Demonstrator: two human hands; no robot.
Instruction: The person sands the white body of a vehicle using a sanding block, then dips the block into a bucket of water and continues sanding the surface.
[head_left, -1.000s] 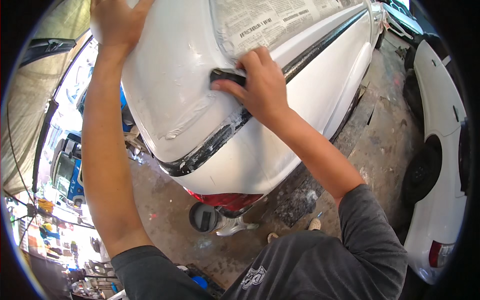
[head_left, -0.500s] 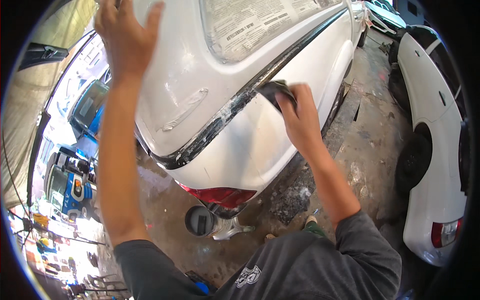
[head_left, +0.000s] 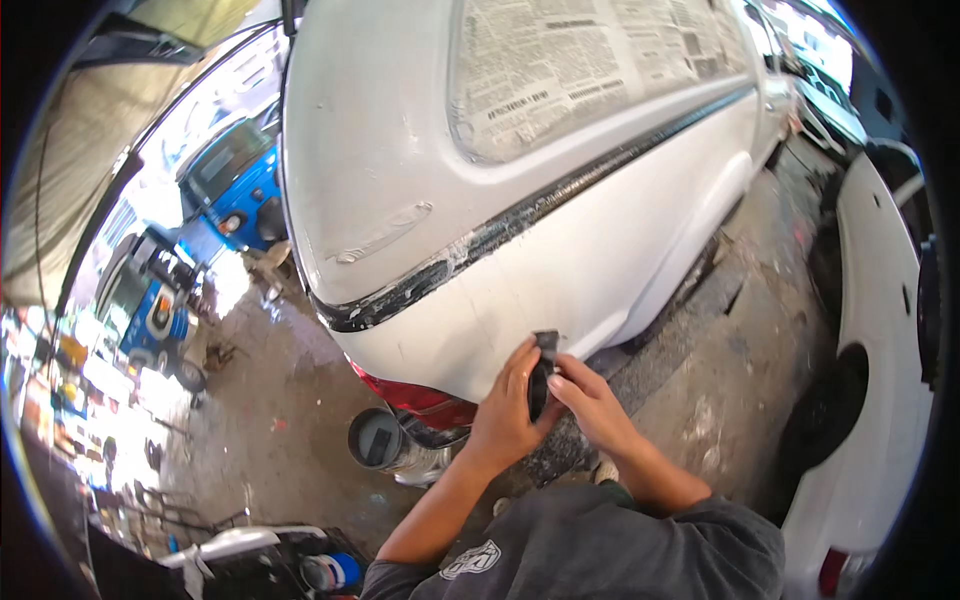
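Observation:
My left hand (head_left: 507, 414) and my right hand (head_left: 595, 408) are together low at the middle, both closed on a dark sanding pad (head_left: 545, 346). They are in front of the white vehicle's side panel (head_left: 640, 260), above its red tail light (head_left: 420, 398). A scuffed black trim strip (head_left: 520, 210) with white residue runs along the body. Above it is a window covered with newspaper (head_left: 560, 60), beside a raised streak (head_left: 385, 232) on the light body surface.
A bucket (head_left: 360, 437) stands on the floor below the rear corner. Another white car (head_left: 880, 290) lines the right side. Blue vehicles (head_left: 230, 170) stand at left beside a hanging tarp (head_left: 70, 200). Car parts (head_left: 240, 545) and a blue-and-white tub (head_left: 335, 570) lie at lower left.
My left hand has come down off the upper body surface onto the pad. My right hand has brought the pad down from around the trim strip to in front of me.

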